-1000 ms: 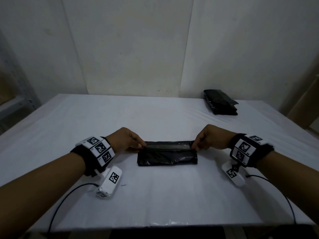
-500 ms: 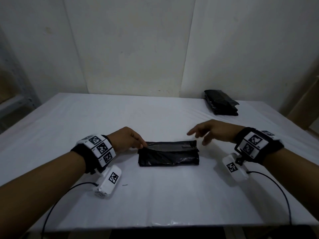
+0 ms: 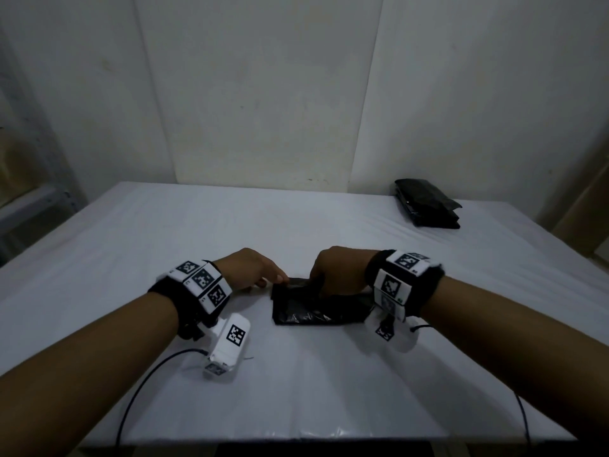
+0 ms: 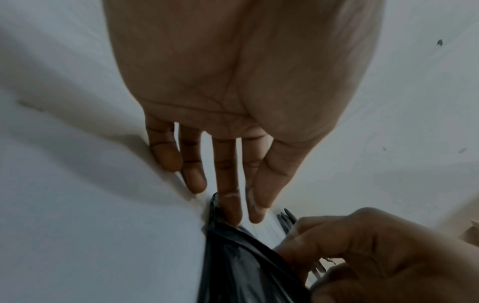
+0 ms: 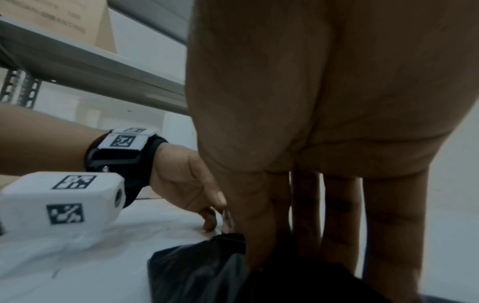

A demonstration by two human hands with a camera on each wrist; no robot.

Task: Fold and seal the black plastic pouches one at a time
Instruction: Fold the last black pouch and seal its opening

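A folded black plastic pouch (image 3: pixel 313 308) lies flat on the white table (image 3: pixel 197 232) in front of me. My left hand (image 3: pixel 270 280) holds the pouch's far left corner between thumb and fingertips; in the left wrist view the fingers (image 4: pixel 228 205) are nearly straight, their tips at the pouch (image 4: pixel 233 266) edge. My right hand (image 3: pixel 321 286) is over the pouch's left half, fingers pointing down and pressing on its top fold. In the right wrist view these fingers (image 5: pixel 305 215) stand on the pouch (image 5: pixel 194 270) and hide the fold beneath.
A stack of black pouches (image 3: pixel 426 206) sits at the table's far right corner, by the wall. A metal shelf (image 5: pixel 77 61) with a cardboard box (image 5: pixel 64 18) stands to the left. Cables trail from both wrists toward the near table edge.
My right hand let go of the pouch's right end, lifted, and came down leftward onto the pouch near my left hand. The left hand stayed at the left corner.
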